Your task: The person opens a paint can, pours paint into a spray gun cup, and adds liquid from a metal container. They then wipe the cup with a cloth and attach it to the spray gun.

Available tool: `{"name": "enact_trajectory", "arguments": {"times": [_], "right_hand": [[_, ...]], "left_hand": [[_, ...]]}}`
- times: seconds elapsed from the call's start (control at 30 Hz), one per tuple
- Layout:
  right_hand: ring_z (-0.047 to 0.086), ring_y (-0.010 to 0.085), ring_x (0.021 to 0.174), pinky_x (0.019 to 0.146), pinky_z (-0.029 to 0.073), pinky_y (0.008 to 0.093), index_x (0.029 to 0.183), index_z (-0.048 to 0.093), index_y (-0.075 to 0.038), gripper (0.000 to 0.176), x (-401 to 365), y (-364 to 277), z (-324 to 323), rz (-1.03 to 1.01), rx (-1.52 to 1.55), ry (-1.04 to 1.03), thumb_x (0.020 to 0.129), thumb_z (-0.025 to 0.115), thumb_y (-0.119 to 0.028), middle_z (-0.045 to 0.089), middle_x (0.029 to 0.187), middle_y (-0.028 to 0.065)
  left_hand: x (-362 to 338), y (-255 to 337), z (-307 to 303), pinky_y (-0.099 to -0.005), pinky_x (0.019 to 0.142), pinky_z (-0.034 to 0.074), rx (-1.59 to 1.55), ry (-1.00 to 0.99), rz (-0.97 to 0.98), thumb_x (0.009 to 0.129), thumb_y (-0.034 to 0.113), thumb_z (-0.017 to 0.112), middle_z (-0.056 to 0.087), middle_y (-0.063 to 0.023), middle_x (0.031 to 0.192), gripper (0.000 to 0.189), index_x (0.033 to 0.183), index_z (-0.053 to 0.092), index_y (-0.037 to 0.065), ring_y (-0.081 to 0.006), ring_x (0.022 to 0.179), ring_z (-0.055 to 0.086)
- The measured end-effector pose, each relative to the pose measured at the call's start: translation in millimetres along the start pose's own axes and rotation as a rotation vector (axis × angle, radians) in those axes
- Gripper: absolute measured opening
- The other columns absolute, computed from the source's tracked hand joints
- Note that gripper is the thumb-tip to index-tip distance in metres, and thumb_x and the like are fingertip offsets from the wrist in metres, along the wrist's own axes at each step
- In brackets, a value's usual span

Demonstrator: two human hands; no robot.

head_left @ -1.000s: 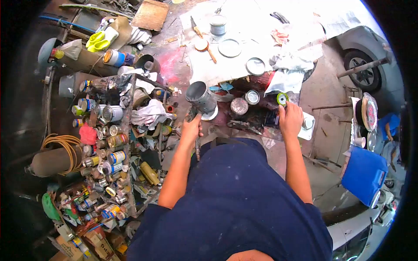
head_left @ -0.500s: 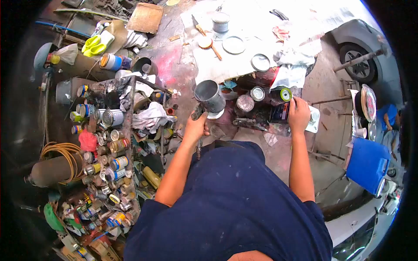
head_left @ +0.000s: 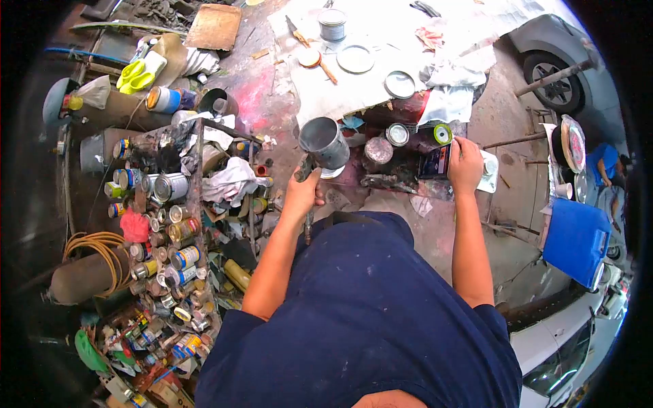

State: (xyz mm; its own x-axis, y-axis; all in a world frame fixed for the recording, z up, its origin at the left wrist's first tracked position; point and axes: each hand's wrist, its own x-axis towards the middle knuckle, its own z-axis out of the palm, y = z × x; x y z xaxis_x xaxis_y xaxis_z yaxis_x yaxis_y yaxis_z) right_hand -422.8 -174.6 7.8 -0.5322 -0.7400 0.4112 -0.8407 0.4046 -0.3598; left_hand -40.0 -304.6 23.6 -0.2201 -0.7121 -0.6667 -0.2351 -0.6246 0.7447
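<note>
My left hand (head_left: pixel 303 197) is wrapped round the handle of a paint spray gun (head_left: pixel 306 170). Its grey metal cup (head_left: pixel 324 144) is open at the top and looks into view above the hand. Under the cup sits a white round piece (head_left: pixel 332 173). My right hand (head_left: pixel 466 166) is closed at the right edge of a dark rectangular tin (head_left: pixel 433 163); what its fingers hold, if anything, is hidden. Just above that hand is a green-rimmed can (head_left: pixel 442 134). Between the hands stand a paint-crusted can (head_left: pixel 378 151) and a smaller open can (head_left: pixel 397 134).
White sheeting (head_left: pixel 381 41) ahead carries a can (head_left: pixel 332 26), round lids (head_left: pixel 399 85) and a brush (head_left: pixel 296 31). Paint cans (head_left: pixel 171 185) crowd the left shelf. A blue jug (head_left: pixel 577 241) and a car wheel (head_left: pixel 552 81) are at right. Far right, another person's blue sleeve (head_left: pixel 604 163) shows.
The whole view has shifted slightly. Both hands keep nearly the same places, and the spray gun stays in my left hand.
</note>
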Motion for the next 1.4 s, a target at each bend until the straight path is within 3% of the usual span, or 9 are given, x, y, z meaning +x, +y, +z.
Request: {"name": "enact_trajectory", "arguments": {"times": [0.63, 0.83, 1.03, 1.4], "right_hand": [[0.068, 0.0314, 0.099, 0.089, 0.051, 0.0444, 0.100, 0.072, -0.006, 0.016, 1.6, -0.4, -2.4, -0.020, 0.023, 0.007, 0.094, 0.064, -0.018, 0.074, 0.103, 0.0104], [0.067, 0.0316, 0.100, 0.089, 0.051, 0.0451, 0.101, 0.072, -0.006, 0.017, 1.3, -2.2, -1.3, 0.009, 0.017, 0.002, 0.095, 0.063, -0.020, 0.074, 0.103, 0.0107], [0.067, 0.0326, 0.100, 0.090, 0.050, 0.0458, 0.101, 0.072, -0.005, 0.020, 1.9, -1.3, -2.6, 0.041, 0.050, -0.011, 0.097, 0.059, -0.020, 0.073, 0.103, 0.0123], [0.066, 0.0328, 0.100, 0.091, 0.050, 0.0457, 0.099, 0.072, -0.004, 0.020, 2.2, -1.3, -1.8, 0.034, 0.043, -0.009, 0.097, 0.057, -0.018, 0.073, 0.103, 0.0127]], "left_hand": [[-0.5, 5.6, 4.7, -0.0291, 0.046, 0.053, -0.012, -0.001, 0.002, 0.099, 0.025, 0.066, 0.052, -0.0001, 0.072, 0.024, 0.110, 0.055, 0.006, -0.0110, 0.056, 0.055], [2.2, 0.3, 0.9, -0.0294, 0.046, 0.054, -0.023, -0.016, 0.004, 0.098, 0.030, 0.068, 0.054, -0.0008, 0.077, 0.027, 0.102, 0.059, 0.006, -0.0117, 0.058, 0.057], [2.8, -0.9, -2.4, -0.0290, 0.046, 0.054, 0.024, -0.003, 0.003, 0.098, 0.028, 0.067, 0.052, -0.0009, 0.073, 0.030, 0.115, 0.054, 0.006, -0.0110, 0.057, 0.056], [1.4, -1.8, -6.6, -0.0291, 0.045, 0.054, -0.007, 0.001, -0.009, 0.098, 0.028, 0.067, 0.053, -0.0002, 0.074, 0.027, 0.112, 0.055, 0.008, -0.0104, 0.057, 0.055]]}}
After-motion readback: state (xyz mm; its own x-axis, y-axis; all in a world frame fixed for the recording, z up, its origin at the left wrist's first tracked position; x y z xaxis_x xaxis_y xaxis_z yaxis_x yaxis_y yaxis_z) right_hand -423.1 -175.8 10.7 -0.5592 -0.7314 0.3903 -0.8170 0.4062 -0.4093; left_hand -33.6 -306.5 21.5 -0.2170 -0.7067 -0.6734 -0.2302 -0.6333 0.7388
